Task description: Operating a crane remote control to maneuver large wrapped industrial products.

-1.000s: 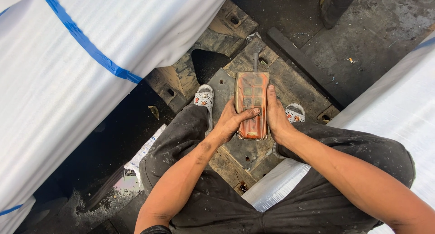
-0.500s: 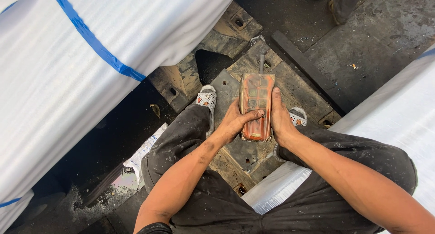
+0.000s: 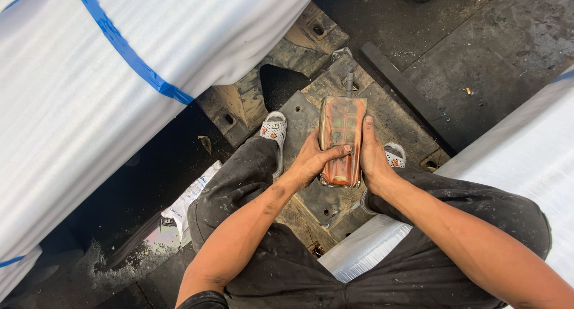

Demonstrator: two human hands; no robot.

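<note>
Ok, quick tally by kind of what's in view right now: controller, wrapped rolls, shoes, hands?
Orange button controller, wrapped in plastic, held by both hands: 1
White wrapped rolls: 2, the big one with a blue band and one at the right
White perforated shoes: 2, left and right
Hands: 2, left hand and right hand
Total: 7

Left hand [image 3: 312,162]: a second ago the fingers curled round the lower left edge of the remote [image 3: 341,140]; now the thumb lies across its lower face, pointing at the right hand [image 3: 374,159]. Remote: short antenna stub at its top end now shows; it was not discernible before. Left shoe [image 3: 274,129] sits slightly farther left of the remote than before.
</note>
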